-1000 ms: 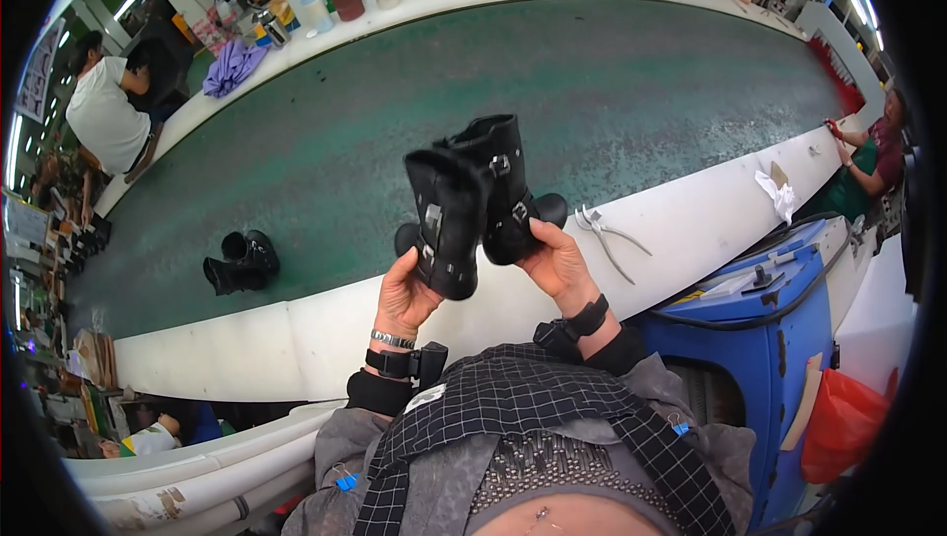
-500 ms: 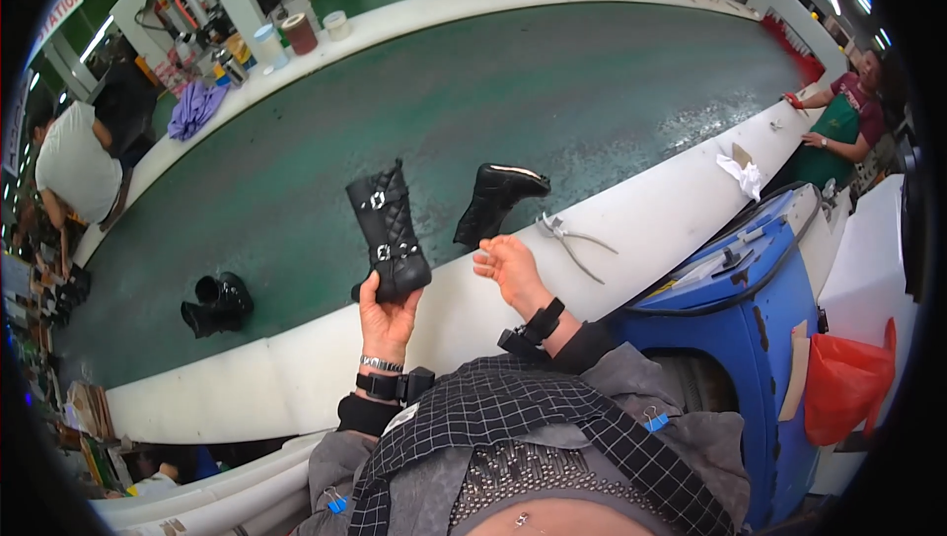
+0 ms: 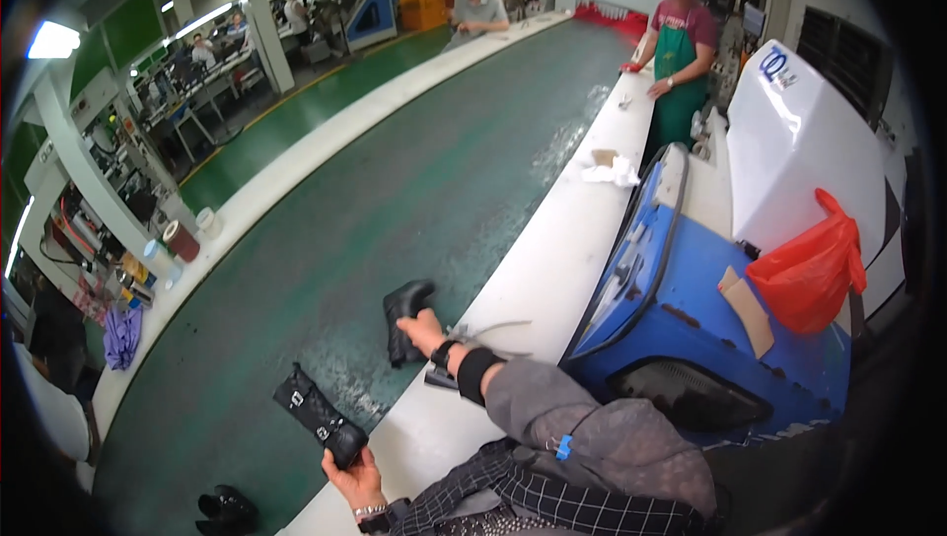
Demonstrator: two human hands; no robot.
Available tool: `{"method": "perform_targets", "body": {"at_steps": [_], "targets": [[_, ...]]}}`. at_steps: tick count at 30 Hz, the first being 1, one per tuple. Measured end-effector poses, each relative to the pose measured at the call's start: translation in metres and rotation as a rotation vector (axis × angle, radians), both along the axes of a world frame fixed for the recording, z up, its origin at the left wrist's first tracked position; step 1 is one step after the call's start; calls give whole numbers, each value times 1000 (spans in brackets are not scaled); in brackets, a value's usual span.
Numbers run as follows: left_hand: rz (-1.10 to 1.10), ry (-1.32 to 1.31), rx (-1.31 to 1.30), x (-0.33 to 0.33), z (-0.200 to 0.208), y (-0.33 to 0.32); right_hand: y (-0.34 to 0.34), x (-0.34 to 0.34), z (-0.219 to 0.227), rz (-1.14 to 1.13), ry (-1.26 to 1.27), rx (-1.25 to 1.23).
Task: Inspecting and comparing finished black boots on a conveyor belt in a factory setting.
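My left hand is closed round the foot end of a black quilted ankle boot with two silver buckles, its shaft pointing away over the green belt. Ahead and to the right, my right hand has its fingers closed at the side of a second black boot on the belt; its fingertips are partly hidden against the dark leather. Beside my right wrist, metal pincers lie on the white ledge, partly covered by the arm.
Another black pair of boots rests on the green belt at lower left. A blue machine bearing a red plastic bag stands right of the white ledge. Crumpled white paper and a co-worker in a green apron are farther along.
The view has swung right and up. My right hand, free beside the second boot before, is now on it. My left hand keeps hold of the buckled boot.
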State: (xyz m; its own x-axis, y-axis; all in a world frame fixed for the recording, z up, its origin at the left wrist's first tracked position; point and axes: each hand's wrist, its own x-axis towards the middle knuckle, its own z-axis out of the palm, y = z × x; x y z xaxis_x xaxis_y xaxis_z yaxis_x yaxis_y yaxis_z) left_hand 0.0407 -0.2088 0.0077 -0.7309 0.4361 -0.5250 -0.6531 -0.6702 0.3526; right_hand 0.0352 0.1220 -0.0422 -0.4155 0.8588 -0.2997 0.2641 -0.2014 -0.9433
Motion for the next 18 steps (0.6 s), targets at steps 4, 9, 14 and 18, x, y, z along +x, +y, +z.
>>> {"method": "perform_targets", "body": {"at_steps": [4, 9, 14, 18], "targets": [[38, 74, 3, -3, -6, -7, 4, -22, 7, 42, -116, -20], [94, 19, 29, -1, -7, -8, -1, -36, 9, -241, -467, 38], [126, 12, 80, -5, -7, -3, -1, -29, -10, -185, -511, 46], [160, -23, 104, -6, -6, 4, 2, -31, -28, 5, -361, 20]]}}
